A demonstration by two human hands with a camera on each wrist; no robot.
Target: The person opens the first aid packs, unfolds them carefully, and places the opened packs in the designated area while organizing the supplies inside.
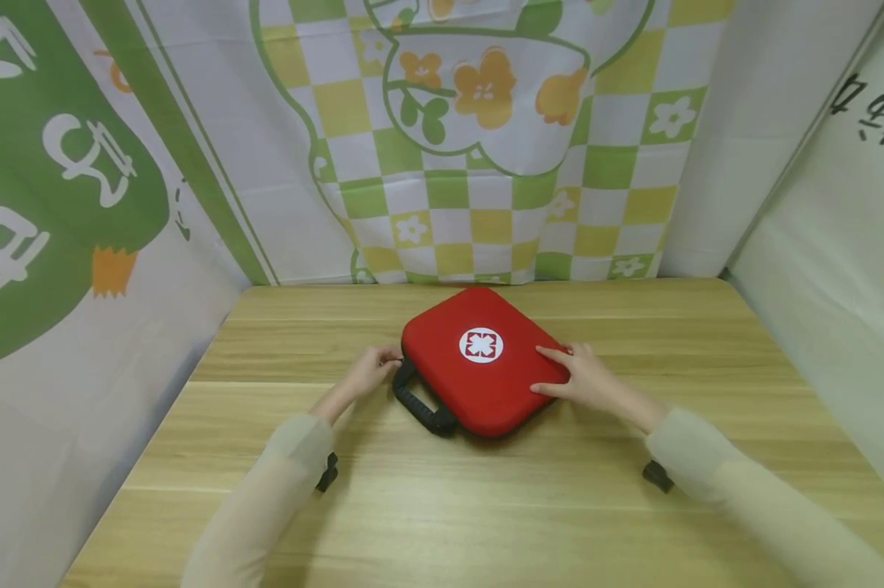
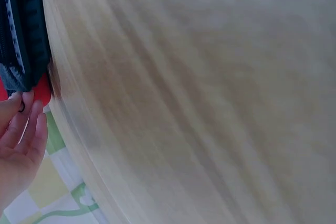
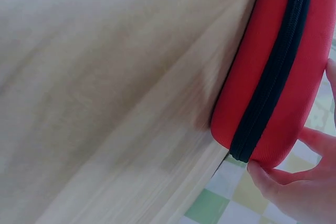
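Note:
A red zippered first-aid case (image 1: 489, 392) with a white round emblem lies flat on the wooden table, turned at an angle. Its black carry handle (image 1: 421, 406) points toward the lower left. My left hand (image 1: 371, 367) is at the case's left corner, beside the handle; in the left wrist view its thumb and fingertips pinch a small black zipper pull (image 2: 21, 107). On the right corner my right hand (image 1: 584, 377) rests with spread fingers, two on the red top and others over the edge. The right wrist view shows a fingertip by the end of the black zipper band (image 3: 273, 72).
The wooden table (image 1: 486, 514) reaches back to a green-and-yellow checkered curtain (image 1: 478, 196). White printed cloth hangs at the left and right sides. Black wrist pieces show under both sleeves.

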